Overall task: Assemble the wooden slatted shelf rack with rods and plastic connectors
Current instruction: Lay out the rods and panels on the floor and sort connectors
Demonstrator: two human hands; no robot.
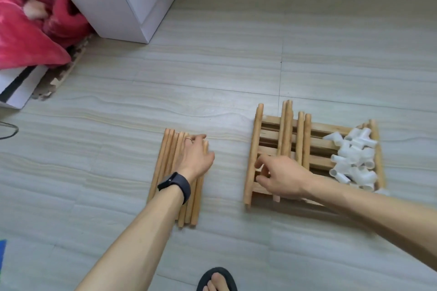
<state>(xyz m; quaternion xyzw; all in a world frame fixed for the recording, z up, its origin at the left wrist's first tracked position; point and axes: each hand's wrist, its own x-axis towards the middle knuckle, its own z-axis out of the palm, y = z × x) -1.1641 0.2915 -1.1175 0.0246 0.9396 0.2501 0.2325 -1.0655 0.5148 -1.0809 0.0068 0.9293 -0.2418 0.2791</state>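
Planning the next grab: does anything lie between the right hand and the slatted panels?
Yes: loose rods lie across the slatted panels under the right hand, and a pile of white connectors sits farther right.

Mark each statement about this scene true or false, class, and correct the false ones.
1. The left hand lies flat on the rod bundle. True.
2. The connectors are piled on the bare floor. False: they lie on the slats.
3. Loose rods lie across the slats. True.
4. The left wrist is bare. False: it wears a dark band.
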